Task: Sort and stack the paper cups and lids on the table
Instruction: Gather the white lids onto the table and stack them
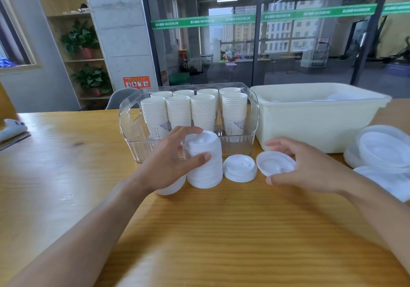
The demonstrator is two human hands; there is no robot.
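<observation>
Left hand gripping lid stack, another lid half-hidden

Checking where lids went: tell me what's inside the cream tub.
Over the rim of the cream tub, only pale rounded shapes show, probably white lids. Its opaque walls cover the rest, so how many lie inside and how deep cannot be seen.

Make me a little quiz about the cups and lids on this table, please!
1. True or false: the paper cup stacks stand inside the clear bin.
2. Which hand grips the tall lid stack? A) left B) right
3. What is the right hand holding?

Key:
1. True.
2. A, the left hand.
3. A single lid, tilted on edge beside another loose lid lying on the table.
</observation>
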